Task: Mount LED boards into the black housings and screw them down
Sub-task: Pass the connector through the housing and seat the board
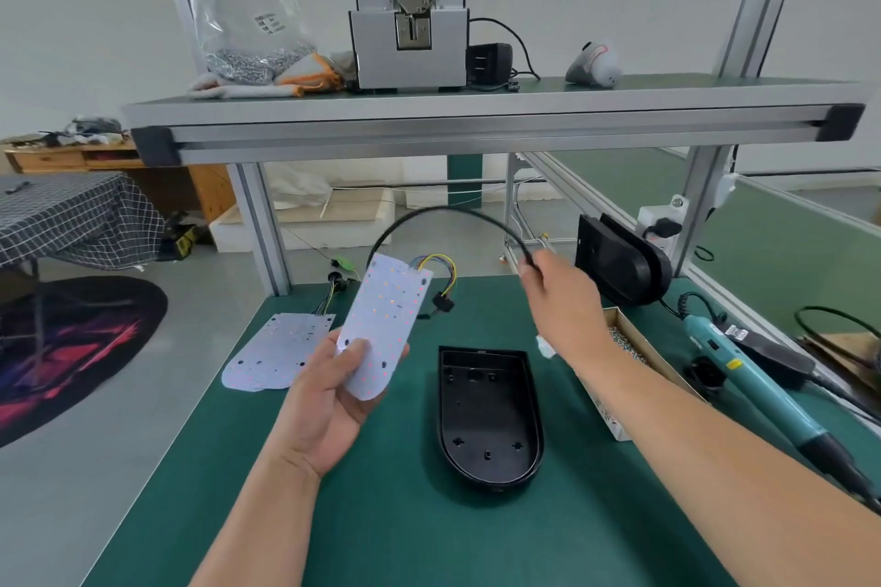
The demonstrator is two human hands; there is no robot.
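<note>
The left hand's (329,400) thumb (355,348) presses on the face of an LED board (388,315), with the other fingers curled behind it, holding it tilted above the green mat (381,515) left of centre. The right hand's (562,305) fingertips pinch the board's black cable (443,208), which arcs above. Below them, at centre, a black housing (491,419) lies open and empty. No board is seated and no screw driven. More boards (271,357) lie at the left and spare housings (619,262) lean at the upper right. The box of screws (603,400) and the screwdriver (758,381) lie untouched at the right. I judge the task barely begun.
</note>
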